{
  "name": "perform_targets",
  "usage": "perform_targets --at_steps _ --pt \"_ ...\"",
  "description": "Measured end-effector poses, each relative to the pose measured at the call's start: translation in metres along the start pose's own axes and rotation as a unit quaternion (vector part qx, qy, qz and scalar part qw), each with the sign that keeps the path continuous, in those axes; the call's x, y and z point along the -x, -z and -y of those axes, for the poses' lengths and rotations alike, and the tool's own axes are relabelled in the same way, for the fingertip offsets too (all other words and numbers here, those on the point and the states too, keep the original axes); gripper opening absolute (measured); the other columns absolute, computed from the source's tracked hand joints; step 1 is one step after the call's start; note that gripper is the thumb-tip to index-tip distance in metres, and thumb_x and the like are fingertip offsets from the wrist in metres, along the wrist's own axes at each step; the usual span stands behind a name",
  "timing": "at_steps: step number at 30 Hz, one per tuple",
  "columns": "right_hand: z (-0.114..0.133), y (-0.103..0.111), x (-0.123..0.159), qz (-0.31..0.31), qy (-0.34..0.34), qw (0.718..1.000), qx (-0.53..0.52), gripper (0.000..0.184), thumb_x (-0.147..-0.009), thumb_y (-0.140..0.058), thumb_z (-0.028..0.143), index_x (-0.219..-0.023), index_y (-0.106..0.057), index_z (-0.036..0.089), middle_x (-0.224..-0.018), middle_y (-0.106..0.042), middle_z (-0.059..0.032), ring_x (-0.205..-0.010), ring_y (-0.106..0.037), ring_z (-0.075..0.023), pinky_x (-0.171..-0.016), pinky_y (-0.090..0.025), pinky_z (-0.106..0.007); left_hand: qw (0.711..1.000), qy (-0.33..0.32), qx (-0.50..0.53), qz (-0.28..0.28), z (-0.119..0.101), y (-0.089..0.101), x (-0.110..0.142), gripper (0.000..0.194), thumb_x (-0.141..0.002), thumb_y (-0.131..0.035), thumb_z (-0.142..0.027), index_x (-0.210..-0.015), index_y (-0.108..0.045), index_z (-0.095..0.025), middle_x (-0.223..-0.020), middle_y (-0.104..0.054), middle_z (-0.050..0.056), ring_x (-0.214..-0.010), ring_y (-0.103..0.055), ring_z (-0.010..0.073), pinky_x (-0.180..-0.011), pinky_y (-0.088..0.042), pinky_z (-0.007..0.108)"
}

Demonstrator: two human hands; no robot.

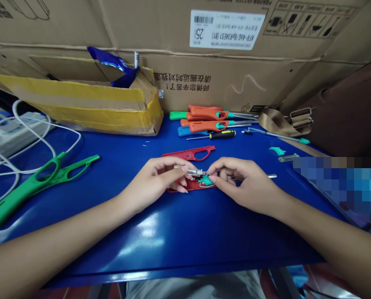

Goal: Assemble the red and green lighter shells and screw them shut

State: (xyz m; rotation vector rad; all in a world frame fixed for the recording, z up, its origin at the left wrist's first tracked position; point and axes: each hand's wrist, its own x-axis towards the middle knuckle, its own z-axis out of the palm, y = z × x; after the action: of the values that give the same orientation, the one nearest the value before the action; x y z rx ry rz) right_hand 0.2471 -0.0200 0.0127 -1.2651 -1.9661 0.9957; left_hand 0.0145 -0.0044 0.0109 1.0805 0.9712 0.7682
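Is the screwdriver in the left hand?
No, the left hand holds a clear plastic piece, while the screwdriver lies on the blue table.

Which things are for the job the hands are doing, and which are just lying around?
Seem part of the job:
clear tube in the left hand
teal piece by the right hand
red shells

Seem just lying about:
white cable
box
blue packet
strap

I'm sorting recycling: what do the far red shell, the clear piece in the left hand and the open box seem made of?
Red shell: probably plastic, slight sheen, moulded finger loop. Clear piece: see-through and glossy, likely plastic, though glass isn't ruled out. Box: brown cardboard, creased, with shiny yellow tape.
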Motion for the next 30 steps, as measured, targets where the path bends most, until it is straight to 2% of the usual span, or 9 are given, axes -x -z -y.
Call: perform_targets --at_steps 6,14,20,30 --pt "0.0011 0.0003 -0.0004 0.001 -0.011 1.000 -0.016 0.011 -0.091 -0.062 0.021 -0.093 -0.071 0.015 -0.060 -0.047 0.0066 -0.052 -0.039 -0.0066 -0.048 -0.032 -0.021 1.000 0.004 -0.023 0.000 -0.0008 0.0004 -0.0001 0.021 -0.081 -0.081 -0.032 -0.095 -0.081 -0.016 -0.083 -0.078 0.004 -0.066 -0.072 0.0118 -0.063 -0.062 0.018" --pt "-0.0026 0.0008 -0.0017 -0.003 0.046 0.999 0.029 0.015 -0.091 -0.062 0.018 -0.095 -0.077 0.017 -0.075 -0.065 -0.0001 -0.058 -0.047 -0.0074 -0.052 -0.038 -0.021 1.000 0.009 -0.029 0.002 -0.0020 -0.0019 -0.0005 0.022 -0.082 -0.081 -0.034 -0.095 -0.081 -0.016 -0.082 -0.077 0.004 -0.066 -0.070 0.0106 -0.064 -0.061 0.018" --pt "-0.0001 0.0020 -0.0020 -0.010 0.037 0.999 0.031 0.014 -0.093 -0.063 0.021 -0.090 -0.076 0.017 -0.076 -0.067 -0.0012 -0.058 -0.049 -0.0082 -0.051 -0.038 -0.022 0.999 0.017 -0.033 -0.023 -0.0025 -0.0034 0.0002 0.024 -0.081 -0.081 -0.034 -0.094 -0.080 -0.015 -0.082 -0.076 0.005 -0.066 -0.070 0.0129 -0.064 -0.061 0.022" --pt "-0.0020 0.0016 -0.0004 0.007 0.075 0.996 0.039 0.014 -0.095 -0.063 0.020 -0.091 -0.076 0.017 -0.074 -0.065 -0.0003 -0.059 -0.049 -0.0077 -0.053 -0.038 -0.021 1.000 0.013 -0.017 -0.013 -0.0034 -0.0042 -0.0008 0.022 -0.080 -0.081 -0.032 -0.092 -0.079 -0.014 -0.077 -0.076 0.003 -0.063 -0.070 0.0108 -0.061 -0.060 0.017"
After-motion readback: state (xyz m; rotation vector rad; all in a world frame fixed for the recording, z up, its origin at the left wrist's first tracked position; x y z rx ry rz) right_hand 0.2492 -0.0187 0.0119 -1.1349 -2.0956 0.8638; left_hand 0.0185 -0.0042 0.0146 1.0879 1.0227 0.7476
